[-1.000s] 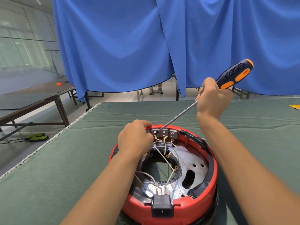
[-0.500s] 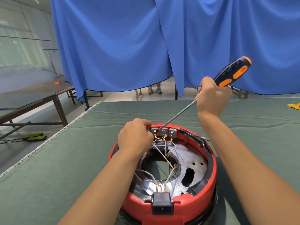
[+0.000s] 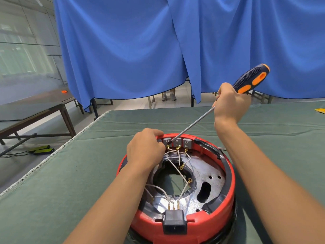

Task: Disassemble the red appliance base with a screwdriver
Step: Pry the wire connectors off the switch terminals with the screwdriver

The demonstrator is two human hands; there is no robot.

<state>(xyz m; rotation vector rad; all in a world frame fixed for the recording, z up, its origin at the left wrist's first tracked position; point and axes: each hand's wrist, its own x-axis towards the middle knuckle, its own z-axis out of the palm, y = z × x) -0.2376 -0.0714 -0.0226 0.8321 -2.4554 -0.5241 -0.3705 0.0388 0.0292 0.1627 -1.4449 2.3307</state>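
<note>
**Screwdriver tip at the terminal row as we steady the red base**

We see the red appliance base (image 3: pixel 175 224) sitting open side up on the green worktop (image 3: pixel 70 173), close to the near edge, its metal plate and loose white wires (image 3: pixel 173 166) exposed. The left hand (image 3: pixel 145 151) rests on the far rim, fingers (image 3: pixel 154 133) curled down and pressed together over the rim beside the grey terminal blocks (image 3: pixel 177 142); we judge it is there to keep the base from turning or sliding under the tool. The right hand (image 3: pixel 228 104) is closed in a fist round the lower handle of the screwdriver (image 3: pixel 250 80), held high and well back so the long shaft slants down to the terminal row (whether the tip is seated in a screw head is too small to tell). That steep angle seems chosen to clear the rim.

Around the work: a black power socket (image 3: pixel 174 224) sits in the near wall, wires with ring ends cross the central opening, and they lie close under the terminals, where they could snag the tip. A blue curtain (image 3: pixel 158 50) hangs behind, a dark side table (image 3: pixel 35 110) stands to the left, and something yellow (image 3: pixel 320 110) lies at the far right edge.
</note>
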